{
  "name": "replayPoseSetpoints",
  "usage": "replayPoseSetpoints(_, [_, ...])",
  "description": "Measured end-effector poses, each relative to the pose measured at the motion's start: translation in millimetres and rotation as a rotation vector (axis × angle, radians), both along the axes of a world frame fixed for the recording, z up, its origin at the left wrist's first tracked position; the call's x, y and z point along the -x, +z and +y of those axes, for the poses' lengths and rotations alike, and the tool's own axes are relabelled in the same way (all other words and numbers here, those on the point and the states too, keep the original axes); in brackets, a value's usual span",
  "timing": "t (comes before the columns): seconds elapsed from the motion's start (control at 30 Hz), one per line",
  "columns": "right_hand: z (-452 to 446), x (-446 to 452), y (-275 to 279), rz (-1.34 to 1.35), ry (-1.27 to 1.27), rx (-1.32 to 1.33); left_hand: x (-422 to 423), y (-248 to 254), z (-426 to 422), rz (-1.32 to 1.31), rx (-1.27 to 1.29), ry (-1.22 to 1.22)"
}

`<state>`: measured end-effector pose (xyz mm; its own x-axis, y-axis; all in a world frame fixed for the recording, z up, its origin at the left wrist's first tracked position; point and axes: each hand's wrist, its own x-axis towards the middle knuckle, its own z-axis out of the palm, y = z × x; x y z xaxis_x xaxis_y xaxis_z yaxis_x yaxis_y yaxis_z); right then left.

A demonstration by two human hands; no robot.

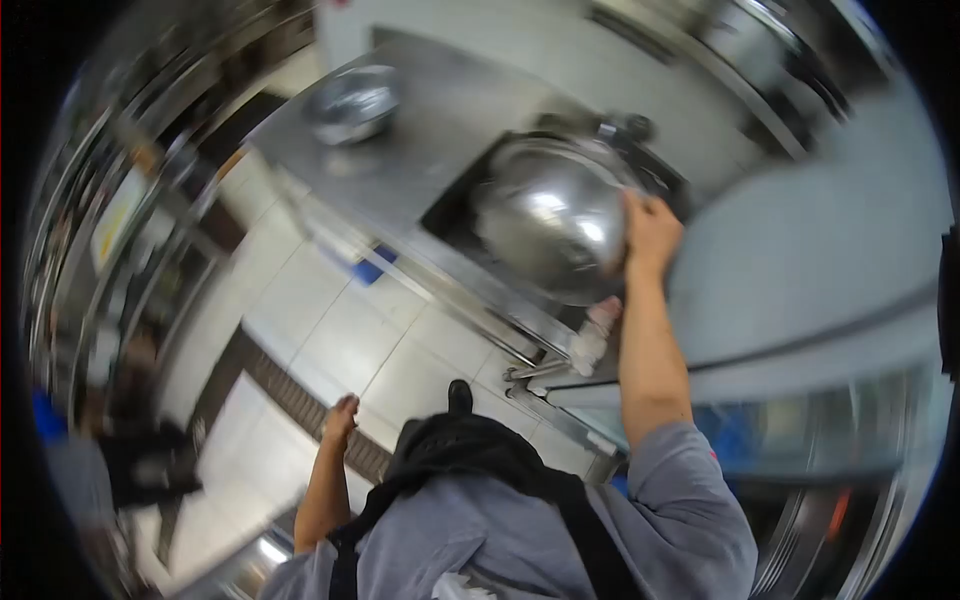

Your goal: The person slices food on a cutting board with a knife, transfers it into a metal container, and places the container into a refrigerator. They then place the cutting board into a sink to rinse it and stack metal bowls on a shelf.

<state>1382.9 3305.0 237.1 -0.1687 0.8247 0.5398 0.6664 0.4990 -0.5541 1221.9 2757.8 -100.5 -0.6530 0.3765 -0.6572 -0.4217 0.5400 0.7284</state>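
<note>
A large, shiny stainless steel bowl [550, 220] is over the sink basin [450, 213] set into the steel counter. My right hand [652, 236] grips the bowl at its right edge. Blur keeps me from telling whether the bowl rests on the sink or is held above it. Low on my other side, my left hand [341, 418] hangs over the floor with its fingers curled in. Nothing shows in it, and it touches no object. A second metal bowl [354, 103] stands on the far left part of the counter [425, 95].
A faucet [625, 128] rises behind the sink. To the right stands a large pale surface [800, 230] above glass-fronted shelving. Metal racks [110, 260] line the left. Another person [90, 480] is at the lower left. A dark floor grate [275, 375] crosses the white tiles.
</note>
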Motion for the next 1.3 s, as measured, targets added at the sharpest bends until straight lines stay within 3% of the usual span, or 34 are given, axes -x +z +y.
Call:
replayPoseSetpoints(0.03, [-27.0,-2.6,17.6,0.043,0.119,-0.077,12.5,68.3,52.6,-0.053,-0.284,0.063])
replayPoseSetpoints(0.07, [-43.3,-6.0,26.9,0.078,0.236,-0.176,27.3,92.9,83.9,-0.092,-0.502,-0.037])
replayPoseSetpoints(0.1, [-68.9,-11.0,48.3,0.069,0.355,-0.195,34.0,115.2,116.3,-0.205,-0.605,-0.093])
replayPoseSetpoints(0.17, [-104.0,-19.6,78.5,-0.034,0.615,-0.542,22.3,150.1,153.1,-0.422,-0.792,-0.216])
replayPoseSetpoints(0.23, [-136.2,-41.5,94.1,-0.114,0.741,-0.692,-22.8,182.4,165.9,-0.636,-0.902,-0.311])
replayPoseSetpoints(0.3, [-167.3,-72.3,106.2,-0.131,0.85,-0.601,-64.2,190.4,154.2,-0.852,-1.018,-0.376])
replayPoseSetpoints(0.43, [-218.0,-162.7,145.1,-0.122,0.852,-0.684,-149.7,246.1,114.0,-0.797,-0.864,-0.083])
replayPoseSetpoints(0.47, [-230.7,-189.1,155.6,-0.126,0.843,-0.715,-168.8,256.9,111.6,-0.84,-0.978,-0.105])
replayPoseSetpoints(0.73, [-339.5,-416.1,262.0,-0.257,0.808,-1.114,-267.4,235.6,151.4,-0.835,-1.124,-0.369])
replayPoseSetpoints(0.87, [-369.2,-523.6,310.3,-0.324,0.575,-1.266,-347.1,246.3,232.9,-0.919,-1.413,-0.654])
replayPoseSetpoints(0.9, [-375.8,-546.5,321.4,-0.327,0.488,-1.328,-370.6,266.1,254.8,-0.961,-1.496,-0.746])
replayPoseSetpoints(0.93, [-388.1,-572.6,329.6,-0.343,0.375,-1.244,-410.0,317.8,267.5,-0.992,-1.6,-0.87])
replayPoseSetpoints(0.97, [-386.3,-595.9,340.0,-0.344,0.307,-1.339,-449.2,369.2,279.9,-1.02,-1.7,-0.999])
replayPoseSetpoints(1.0, [-392.5,-618.5,354.2,-0.399,0.194,-1.381,-487.2,411.2,292.8,-1.102,-1.535,-0.744])
replayPoseSetpoints(1.1, [-393.8,-699.8,401.6,-0.502,-0.121,-1.584,-614.6,557.2,321.9,-1.117,-1.725,-1.023])
replayPoseSetpoints(1.13, [-399.6,-719.4,412.5,-0.529,-0.223,-1.611,-651.8,592.3,360.1,-1.072,-1.818,-1.214])
replayPoseSetpoints(1.17, [-403.1,-734.9,422.7,-0.639,-0.371,-1.688,-689.6,634.4,377.4,-0.984,-1.775,-1.156])
replayPoseSetpoints(1.2, [-389.5,-755.5,436.8,-0.57,-0.368,-1.731,-718.2,672.0,391.9,-0.684,-1.791,-1.1])
replayPoseSetpoints(1.27, [-369.2,-807.6,453.3,-0.785,-0.636,-1.632,-745.1,722.2,371.7,0.059,-1.722,-1.068])
replayPoseSetpoints(1.3, [-355.3,-829.4,458.8,-0.835,-0.644,-1.647,-751.6,730.3,358.0,0.2,-1.76,-1.13])
